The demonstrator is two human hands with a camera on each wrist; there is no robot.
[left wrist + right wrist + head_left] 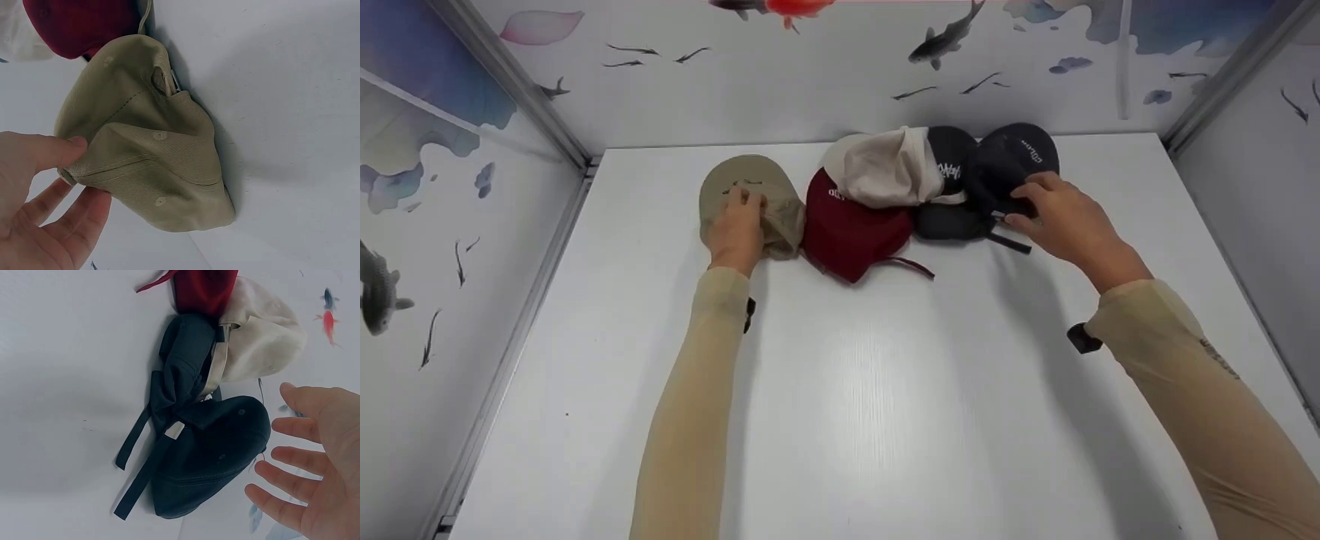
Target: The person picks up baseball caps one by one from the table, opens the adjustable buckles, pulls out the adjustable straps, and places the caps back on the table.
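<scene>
Landmark: maroon cap point(851, 240), on the white table point(870, 390), thin strap trailing off its right side. Khaki cap point(784, 221) sits immediately left of the maroon cap; brim faces the back wall point(825, 82), dark marking on it. Left hand point(737, 232) has the khaki cap pinched, thumb on one side and fingers on the other per the left wrist view; crown fabric is creased. Cream cap point(889, 169) overlaps the maroon cap's far side. Black cap point(952, 223) is right of the maroon cap, partly under the cream one. Navy cap point(1024, 150) is farther right of the maroon cap, pale lettering on its brim. Right hand point(1069, 217) is at the navy cap's outer side, fingers spread, nothing gripped; can't tell whether the fingertips touch the fabric.
</scene>
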